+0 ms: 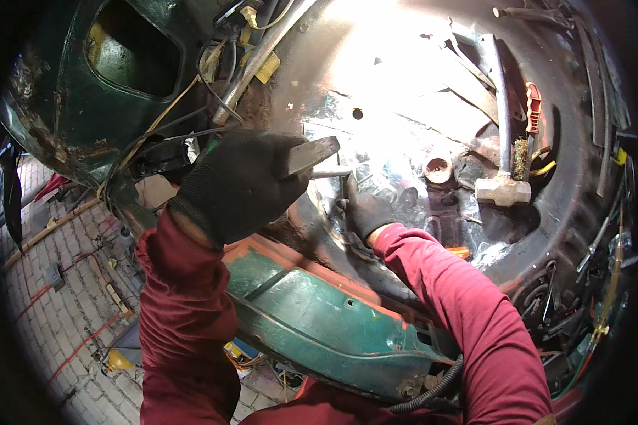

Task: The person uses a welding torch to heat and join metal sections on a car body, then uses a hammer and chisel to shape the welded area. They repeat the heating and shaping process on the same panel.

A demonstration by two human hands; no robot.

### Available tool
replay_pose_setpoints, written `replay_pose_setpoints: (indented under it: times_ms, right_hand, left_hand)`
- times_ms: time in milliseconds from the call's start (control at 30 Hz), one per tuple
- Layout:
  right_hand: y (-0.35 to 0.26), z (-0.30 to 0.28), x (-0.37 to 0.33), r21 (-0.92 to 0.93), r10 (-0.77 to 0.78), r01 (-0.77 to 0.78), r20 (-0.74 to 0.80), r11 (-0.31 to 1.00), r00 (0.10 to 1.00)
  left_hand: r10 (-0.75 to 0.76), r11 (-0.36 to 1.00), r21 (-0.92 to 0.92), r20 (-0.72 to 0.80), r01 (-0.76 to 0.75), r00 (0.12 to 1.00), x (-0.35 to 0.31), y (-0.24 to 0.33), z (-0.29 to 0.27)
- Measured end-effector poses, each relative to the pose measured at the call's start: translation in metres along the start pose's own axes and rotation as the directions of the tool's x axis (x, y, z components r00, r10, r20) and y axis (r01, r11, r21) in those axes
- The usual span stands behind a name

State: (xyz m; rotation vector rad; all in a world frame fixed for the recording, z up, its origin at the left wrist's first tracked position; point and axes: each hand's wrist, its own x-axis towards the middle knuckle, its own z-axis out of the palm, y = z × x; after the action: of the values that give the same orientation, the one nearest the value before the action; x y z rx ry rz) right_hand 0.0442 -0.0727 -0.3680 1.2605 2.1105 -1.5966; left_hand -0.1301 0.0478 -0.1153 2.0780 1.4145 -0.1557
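far l: brick floor (71, 283) w/ red cord (85, 347) & wood strip (57, 225) on it. above, a dk green panel (64, 142) w/ a rounded opening; loose wires (164, 119) run down beside it.

then l hand (241, 185), dk glove, maroon sleeve: fist closed round a flat grey metal bar (313, 156), whose end sticks out to the r. just under the bar, a thin metal rod (331, 172) spans the gap btwn the hands. below, a green curved panel (312, 319) w/ orange edge.

r hand (367, 212), also dk glove: fingers curled, fingertips at the rod's r end; can't tell if it grips. bright glare washes out the metal surface (376, 78) behind.

further r: a rusty round cup (438, 170), an orange item (459, 251) nr the r sleeve, then a hammer (503, 190), head toward the person, handle pointing away. just r of it, a red-handled brush (533, 106). far r, a black tyre (578, 170), then a hose w/ brass fitting (601, 330).
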Motion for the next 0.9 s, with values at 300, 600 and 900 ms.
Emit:
replay_pose_setpoints:
  times_ms: [300, 600, 900]
  right_hand:
    - [0.012, 0.009, 0.002, 0.088, 0.104, -0.096, -0.092, 0.992, 0.990]
    - [0.004, -0.009, -0.002, -0.070, 0.078, -0.088, -0.128, 0.994, 0.989]
    - [0.008, -0.009, -0.005, -0.026, 0.041, -0.045, -0.136, 0.999, 0.990]
  left_hand:
    - [-0.024, 0.991, 0.134, 0.024, 0.021, 0.999, 0.000, 0.000, -0.007]
    - [-0.263, 0.965, 0.071, 0.165, 0.254, 0.951, 0.001, -0.001, -0.012]
    - [-0.369, 0.911, -0.066, 0.309, 0.407, 0.877, 0.015, 0.010, -0.005]
